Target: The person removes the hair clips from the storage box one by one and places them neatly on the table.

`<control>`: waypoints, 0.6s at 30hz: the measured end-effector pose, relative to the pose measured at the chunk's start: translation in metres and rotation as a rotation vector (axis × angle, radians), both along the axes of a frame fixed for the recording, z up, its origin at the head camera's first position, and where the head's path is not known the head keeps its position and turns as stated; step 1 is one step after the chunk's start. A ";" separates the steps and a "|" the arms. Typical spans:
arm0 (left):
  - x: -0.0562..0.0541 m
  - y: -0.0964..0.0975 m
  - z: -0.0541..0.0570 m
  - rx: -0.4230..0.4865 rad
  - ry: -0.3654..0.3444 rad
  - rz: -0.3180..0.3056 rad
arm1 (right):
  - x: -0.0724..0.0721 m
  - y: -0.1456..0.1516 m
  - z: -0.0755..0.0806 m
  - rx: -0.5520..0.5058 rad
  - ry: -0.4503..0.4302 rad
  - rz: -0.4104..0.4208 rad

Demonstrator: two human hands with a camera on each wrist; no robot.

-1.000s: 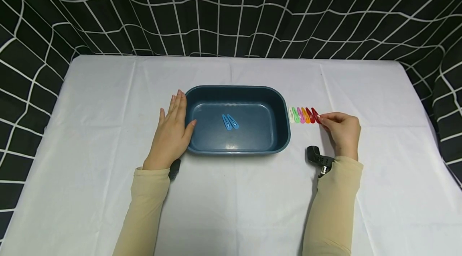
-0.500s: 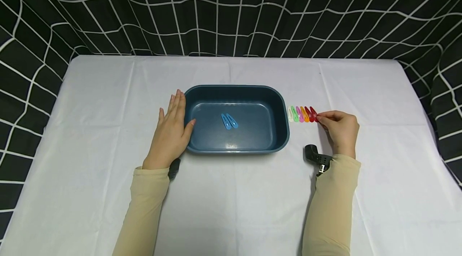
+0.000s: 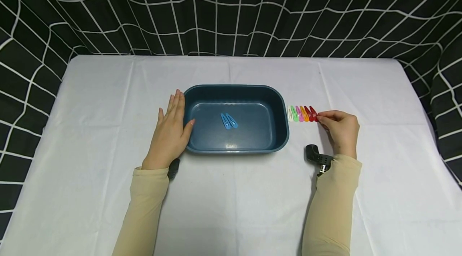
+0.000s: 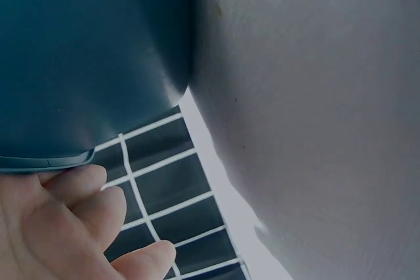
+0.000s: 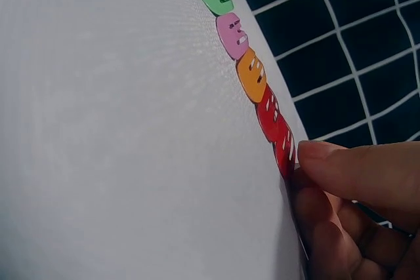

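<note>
Left of the tub [image 3: 249, 140], the left hand [image 3: 168, 135] lies straight-fingered against it; inside are two blue clips [image 3: 225, 122]; right of it, the right hand [image 3: 339, 131] pinches the outermost red clip [image 3: 313, 114] in a row [image 3: 300, 118].

On the worktop [image 3: 231, 200], two clips [image 3: 226, 121] lay inside the tub [image 3: 236, 152], the left hand [image 3: 167, 137] against its left side. A row of clips [image 3: 300, 114] ran rightward beside the tub, its end clip [image 3: 313, 113] at the right hand [image 3: 340, 131]. Behind was a backdrop [image 3: 227, 17].
</note>
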State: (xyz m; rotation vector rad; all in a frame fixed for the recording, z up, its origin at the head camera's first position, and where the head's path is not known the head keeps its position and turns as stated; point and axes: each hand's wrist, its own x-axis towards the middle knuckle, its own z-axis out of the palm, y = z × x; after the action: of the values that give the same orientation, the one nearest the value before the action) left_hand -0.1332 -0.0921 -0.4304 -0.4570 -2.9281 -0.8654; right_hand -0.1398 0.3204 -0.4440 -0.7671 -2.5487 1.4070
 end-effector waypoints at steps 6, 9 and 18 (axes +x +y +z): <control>0.001 0.000 0.000 0.006 -0.002 -0.002 | 0.000 -0.002 0.001 0.033 -0.014 0.018; 0.001 0.000 0.000 0.010 -0.003 -0.003 | 0.000 -0.002 0.002 0.027 -0.014 0.024; 0.000 0.000 0.000 0.004 -0.008 -0.002 | 0.000 -0.002 0.003 0.006 -0.005 0.017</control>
State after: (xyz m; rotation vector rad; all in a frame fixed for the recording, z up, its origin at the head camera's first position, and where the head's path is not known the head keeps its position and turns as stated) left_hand -0.1330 -0.0924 -0.4303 -0.4569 -2.9335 -0.8753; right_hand -0.1394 0.3183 -0.4413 -0.7506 -2.5684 1.4037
